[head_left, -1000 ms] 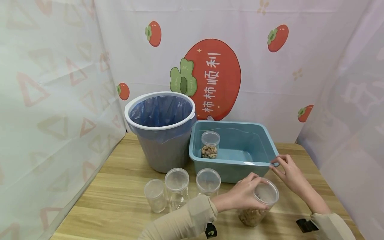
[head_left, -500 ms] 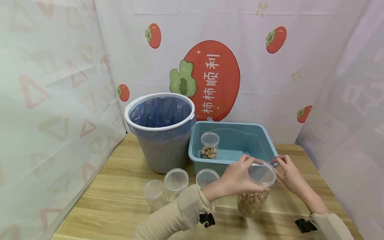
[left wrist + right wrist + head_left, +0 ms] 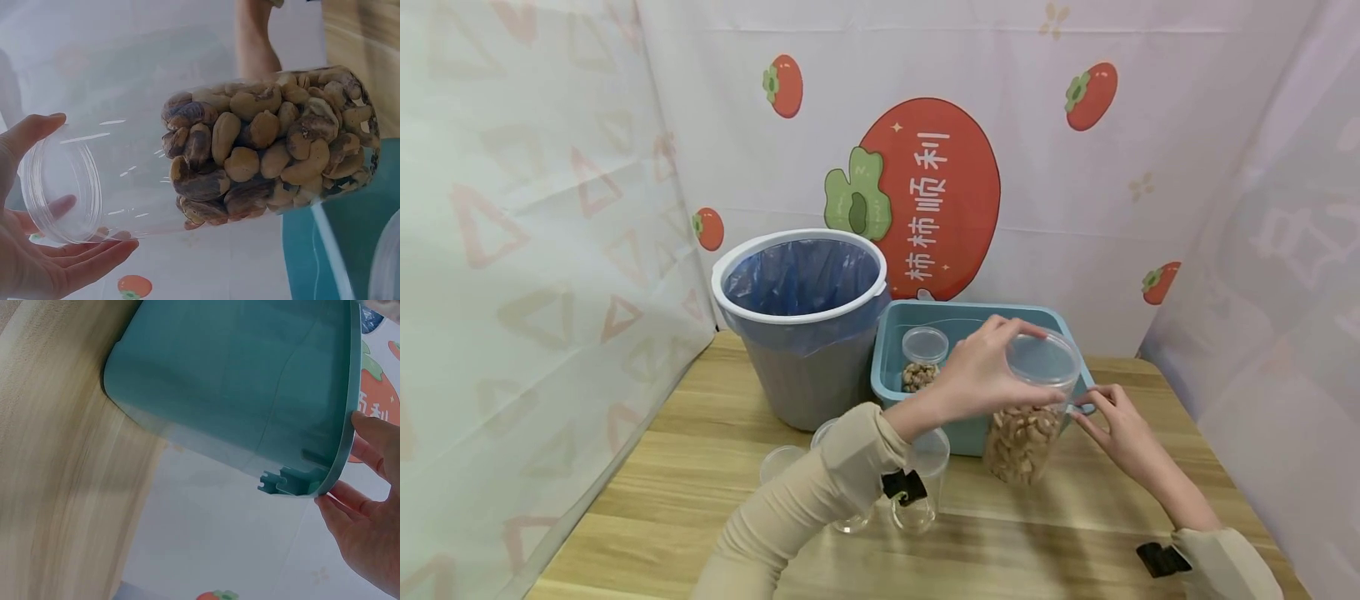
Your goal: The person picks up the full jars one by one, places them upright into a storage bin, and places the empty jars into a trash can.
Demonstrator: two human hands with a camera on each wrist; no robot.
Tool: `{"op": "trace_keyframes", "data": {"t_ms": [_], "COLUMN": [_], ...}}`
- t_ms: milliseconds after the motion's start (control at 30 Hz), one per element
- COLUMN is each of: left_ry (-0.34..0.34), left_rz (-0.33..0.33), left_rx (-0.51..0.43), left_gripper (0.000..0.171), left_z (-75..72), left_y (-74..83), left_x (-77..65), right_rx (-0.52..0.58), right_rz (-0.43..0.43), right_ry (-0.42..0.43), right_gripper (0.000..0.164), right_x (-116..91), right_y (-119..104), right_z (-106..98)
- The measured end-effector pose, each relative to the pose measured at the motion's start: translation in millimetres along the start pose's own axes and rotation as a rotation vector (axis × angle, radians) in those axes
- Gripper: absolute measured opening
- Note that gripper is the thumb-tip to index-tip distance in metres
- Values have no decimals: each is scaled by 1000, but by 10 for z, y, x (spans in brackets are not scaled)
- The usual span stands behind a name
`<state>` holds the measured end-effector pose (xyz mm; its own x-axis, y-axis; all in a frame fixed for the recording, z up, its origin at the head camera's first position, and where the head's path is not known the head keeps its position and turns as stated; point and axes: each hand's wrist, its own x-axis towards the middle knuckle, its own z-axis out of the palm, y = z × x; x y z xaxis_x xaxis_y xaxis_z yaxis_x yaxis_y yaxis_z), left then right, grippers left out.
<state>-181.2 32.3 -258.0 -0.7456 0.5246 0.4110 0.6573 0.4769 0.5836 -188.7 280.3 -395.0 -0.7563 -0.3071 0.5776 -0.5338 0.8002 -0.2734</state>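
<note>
My left hand (image 3: pixel 981 375) grips a tall clear jar (image 3: pixel 137 150) around its lid. Cashews (image 3: pixel 262 137) fill about the lower half of it. In the head view the jar is raised, overlapping the front right of the teal bin (image 3: pixel 891 400). Thumb and fingers of my right hand (image 3: pixel 1116 429) pinch the bin's front right rim corner, as the right wrist view also shows. Inside the bin, at its left, stands a smaller lidded jar (image 3: pixel 925 343) with brown nuts, partly covered by my left hand.
Left of the bin stands a grey trash can (image 3: pixel 808 375) with a white rim and blue liner. In front, a lidded clear jar (image 3: pixel 913 517) and two more stand on the wooden table (image 3: pixel 647 483), partly behind my left sleeve. Printed cloth (image 3: pixel 1060 233) hangs behind.
My left hand has lifted the jar of cashews from the table, up and forward toward the bin. My right hand has stayed at the bin's corner.
</note>
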Motion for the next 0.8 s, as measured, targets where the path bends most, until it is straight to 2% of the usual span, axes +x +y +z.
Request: {"op": "trace_keyframes", "data": {"t_ms": [267,433,667,800], "left_ry": [-10,32,30,39], "left_rz": [-2,0,-62,-69], "left_rx": [-50,-52,-17,1], "left_gripper": [57,56,59,58], "left_z": [-252,-359,-402,-385], "left_y": [9,-45,-115,-180], "left_x": [230,391,557,634], "right_rx": [-3,-15,-11,-17], "right_rz": [-9,-7,-7,-18], "right_ry": [12,12,25,35], "right_gripper": [20,21,22,23], "right_x": [8,14,11,11], "right_y": [22,22,20,32], "right_z": [16,24,18,22]}}
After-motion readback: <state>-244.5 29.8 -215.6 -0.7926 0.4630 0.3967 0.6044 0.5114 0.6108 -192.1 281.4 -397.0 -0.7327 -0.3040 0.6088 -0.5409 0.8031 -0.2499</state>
